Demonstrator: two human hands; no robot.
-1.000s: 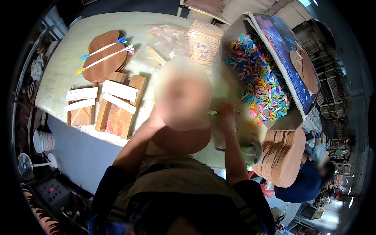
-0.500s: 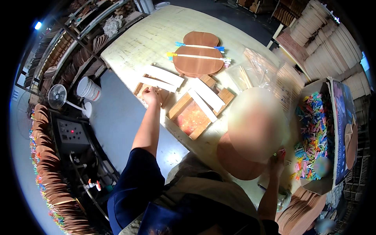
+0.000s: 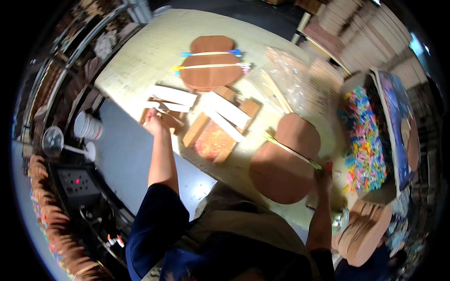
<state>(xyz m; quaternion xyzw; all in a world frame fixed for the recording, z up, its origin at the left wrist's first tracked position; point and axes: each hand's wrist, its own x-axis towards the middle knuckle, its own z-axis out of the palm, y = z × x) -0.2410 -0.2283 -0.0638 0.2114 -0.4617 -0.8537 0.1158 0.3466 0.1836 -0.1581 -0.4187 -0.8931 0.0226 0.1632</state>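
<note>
My left hand (image 3: pixel 154 123) is closed, fingertips together, at the near side of a small wooden box (image 3: pixel 172 122) with white strips (image 3: pixel 173 95) across it. What it pinches, if anything, is too blurred to tell. My right hand (image 3: pixel 323 179) grips a small red clothespin (image 3: pixel 329 165) beside a brown guitar-shaped wooden panel (image 3: pixel 281 173). Across the panel's waist lies a pale thin wood strip (image 3: pixel 293 153), with a yellow-green clothespin (image 3: pixel 269 136) at its far left end and a green clothespin (image 3: pixel 316 165) at its right end, near my right hand.
Farther back lies another guitar-shaped panel (image 3: pixel 211 77) with two clipped strips. A larger wooden tray (image 3: pixel 213 140) with white strips sits mid-table. To the right are bagged thin sticks (image 3: pixel 290 70), a cardboard box (image 3: pixel 384 93) of colourful clothespins (image 3: pixel 365 140) and stacked panels (image 3: pixel 363 234).
The whole view has shifted, with table items now farther left. My left hand has moved toward the small box's left end. A blur over the nearer panel is gone, revealing its strip and clothespins.
</note>
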